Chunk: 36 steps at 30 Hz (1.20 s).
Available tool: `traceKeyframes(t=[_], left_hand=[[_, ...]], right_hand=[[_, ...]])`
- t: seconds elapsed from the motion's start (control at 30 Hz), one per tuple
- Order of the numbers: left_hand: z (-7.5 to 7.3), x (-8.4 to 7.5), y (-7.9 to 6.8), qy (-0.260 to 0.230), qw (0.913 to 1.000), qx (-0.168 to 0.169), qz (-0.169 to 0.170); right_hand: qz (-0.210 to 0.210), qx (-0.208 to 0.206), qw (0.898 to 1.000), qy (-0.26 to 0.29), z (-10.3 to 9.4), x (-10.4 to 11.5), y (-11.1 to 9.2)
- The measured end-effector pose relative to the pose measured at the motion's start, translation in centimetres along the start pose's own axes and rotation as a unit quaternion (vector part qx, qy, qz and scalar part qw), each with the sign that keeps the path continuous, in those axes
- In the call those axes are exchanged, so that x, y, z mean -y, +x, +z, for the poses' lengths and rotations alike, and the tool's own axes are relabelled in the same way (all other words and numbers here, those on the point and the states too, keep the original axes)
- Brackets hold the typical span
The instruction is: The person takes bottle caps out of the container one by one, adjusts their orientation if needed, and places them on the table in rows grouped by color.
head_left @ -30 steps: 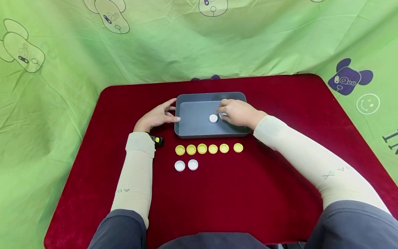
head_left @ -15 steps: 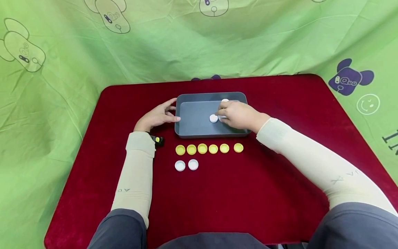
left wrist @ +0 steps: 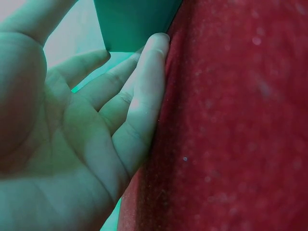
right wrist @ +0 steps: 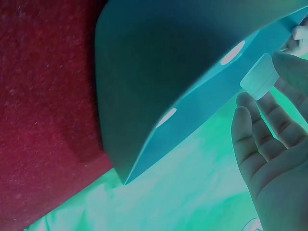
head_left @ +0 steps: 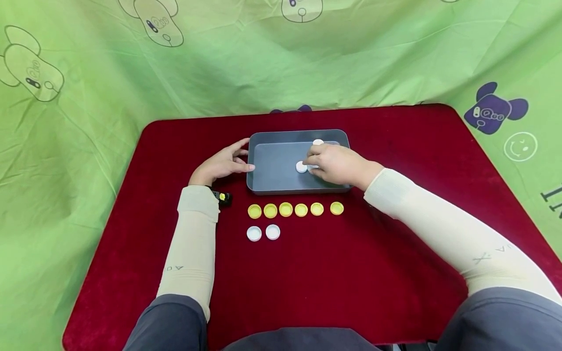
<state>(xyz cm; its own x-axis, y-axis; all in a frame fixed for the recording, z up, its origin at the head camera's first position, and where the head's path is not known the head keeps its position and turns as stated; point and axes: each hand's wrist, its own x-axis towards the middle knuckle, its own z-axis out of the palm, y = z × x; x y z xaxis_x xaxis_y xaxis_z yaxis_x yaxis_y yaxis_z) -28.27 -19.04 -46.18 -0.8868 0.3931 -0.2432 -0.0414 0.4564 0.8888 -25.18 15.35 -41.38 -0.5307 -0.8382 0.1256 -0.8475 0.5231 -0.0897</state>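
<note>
A grey rectangular tray (head_left: 276,168) lies near the far side of the table. My left hand (head_left: 223,163) rests at its left end, index finger and thumb spread along the rim. In the left wrist view its fingers (left wrist: 150,77) are nearly straight beside the tray corner (left wrist: 137,26). Over the tray's right part, my right hand (head_left: 338,163) pinches a white bottle cap (right wrist: 260,78) between thumb and fingers. One white cap (head_left: 301,167) lies inside the tray, just left of those fingertips. Another cap (head_left: 318,142) is by the far wall, partly covered by the hand.
In front of the tray is a row of several yellow bottle caps (head_left: 286,209), hollow side up. Two white caps (head_left: 272,232) lie nearer, below the row's left end. A red cloth (head_left: 329,292) covers the table, and green curtains (head_left: 246,63) hang behind it.
My right hand has shifted slightly nearer and to the right within the tray, uncovering more of the far cap. The left hand and the caps on the cloth stay in place.
</note>
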Motion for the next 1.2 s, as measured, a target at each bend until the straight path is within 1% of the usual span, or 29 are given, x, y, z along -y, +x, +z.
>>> traceKeyframes(t=[0.43,0.83,1.07,1.17,1.2], left_hand=[[0.0,-0.1,0.1,-0.001,1.0000,0.005,-0.003],[0.0,0.0,0.0,-0.010,0.9999,0.003,0.004],[0.0,0.0,0.1,-0.009,0.9999,0.007,-0.004],[0.0,-0.3,0.0,-0.014,0.9998,0.013,-0.009],[0.0,-0.7,-0.2,-0.013,0.9997,0.016,-0.010]], right_hand=[[-0.052,-0.048,0.997,0.001,-0.2,1.6,-0.3],[-0.069,-0.067,0.995,0.007,-0.8,2.8,-0.6],[-0.080,-0.071,0.994,0.005,-1.0,3.9,-0.9],[-0.086,-0.075,0.993,0.003,-1.0,4.4,-1.0],[-0.088,-0.076,0.993,0.001,-1.0,4.6,-1.0]])
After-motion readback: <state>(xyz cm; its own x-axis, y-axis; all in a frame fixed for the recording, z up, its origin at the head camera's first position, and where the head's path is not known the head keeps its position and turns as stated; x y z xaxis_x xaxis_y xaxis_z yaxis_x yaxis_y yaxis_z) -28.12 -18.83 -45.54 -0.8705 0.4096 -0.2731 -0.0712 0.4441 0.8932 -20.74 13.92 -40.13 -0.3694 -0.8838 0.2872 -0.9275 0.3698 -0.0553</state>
